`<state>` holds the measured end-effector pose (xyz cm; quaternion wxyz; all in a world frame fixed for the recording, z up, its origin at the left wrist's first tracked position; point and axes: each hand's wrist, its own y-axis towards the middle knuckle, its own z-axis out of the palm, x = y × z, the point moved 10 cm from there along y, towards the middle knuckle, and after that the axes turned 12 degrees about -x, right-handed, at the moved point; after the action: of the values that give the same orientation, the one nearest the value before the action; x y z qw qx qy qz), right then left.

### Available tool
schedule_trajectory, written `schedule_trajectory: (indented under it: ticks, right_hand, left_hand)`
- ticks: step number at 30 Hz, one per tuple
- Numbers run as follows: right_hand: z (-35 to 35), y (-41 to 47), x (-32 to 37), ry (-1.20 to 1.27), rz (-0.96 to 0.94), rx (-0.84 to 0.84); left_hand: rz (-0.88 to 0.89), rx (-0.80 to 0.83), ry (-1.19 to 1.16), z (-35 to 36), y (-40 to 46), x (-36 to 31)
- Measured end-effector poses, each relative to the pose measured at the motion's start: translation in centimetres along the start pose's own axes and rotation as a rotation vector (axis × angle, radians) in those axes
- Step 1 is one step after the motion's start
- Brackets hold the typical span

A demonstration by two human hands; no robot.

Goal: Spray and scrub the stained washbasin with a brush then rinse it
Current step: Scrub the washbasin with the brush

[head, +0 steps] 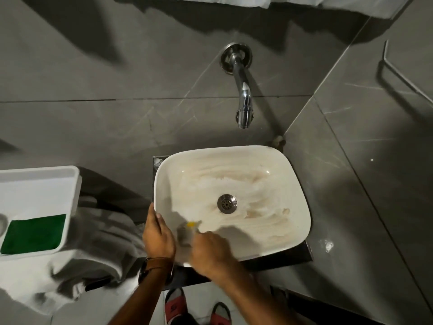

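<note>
The white washbasin [290, 165] sits low in the middle, its bowl smeared with brownish streaks around the metal drain [226, 203]. My left hand [157, 233] grips the basin's near-left rim. My right hand [208, 250] is closed on a brush [190, 227] with a yellow part, blurred by motion, pressed against the near-left inner wall of the bowl. A chrome wall tap [243, 99] hangs above the basin's far side with no water running.
A white tray [39, 184] holding a green pad [34, 233] stands at the left on grey-white towels [93, 254]. Grey tiled walls surround the basin, with a rail [403, 73] on the right wall. My feet in red-and-grey sandals [175, 303] are below.
</note>
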<state>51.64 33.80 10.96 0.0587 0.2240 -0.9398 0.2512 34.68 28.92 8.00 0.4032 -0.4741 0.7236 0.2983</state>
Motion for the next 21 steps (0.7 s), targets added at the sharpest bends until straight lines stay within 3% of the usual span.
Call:
schedule_trajectory:
  ticks: [3,7,9,11,14,17,19,21]
  right_hand:
    - [-2.0,3.6,1.3,-0.047,-0.023,-0.147]
    - [-5.8,3.7,-11.8,-0.165,0.34,-0.208]
    - [-5.7,1.5,-14.7,-0.212,0.373,-0.174]
    - [-3.0,-0.1,-12.4,-0.18,0.283,-0.084]
    - [-0.1,0.8,-2.7,0.016,0.078,0.031]
    - [-3.5,5.8,2.0,0.017,-0.031,-0.151]
    - [-8.5,7.8,-2.0,-0.099,0.073,-0.358]
    - [-11.0,8.0,-9.9,-0.145,0.254,-0.387]
  left_hand:
    - [0.015,-0.005,0.019,0.1,0.1,0.0]
    - [0.005,0.006,0.027,0.2,-0.1,0.1]
    - [-0.008,0.004,0.032,0.1,-0.1,0.1]
    - [-0.016,0.01,0.026,0.0,-0.1,-0.2]
    - [-0.004,0.005,0.022,0.0,-0.2,-0.4]
    - [0.002,-0.004,0.018,0.1,-0.2,0.1]
    - [-0.006,0.002,0.021,0.4,0.0,0.6]
    - [-0.017,0.007,0.031,0.6,0.1,0.9]
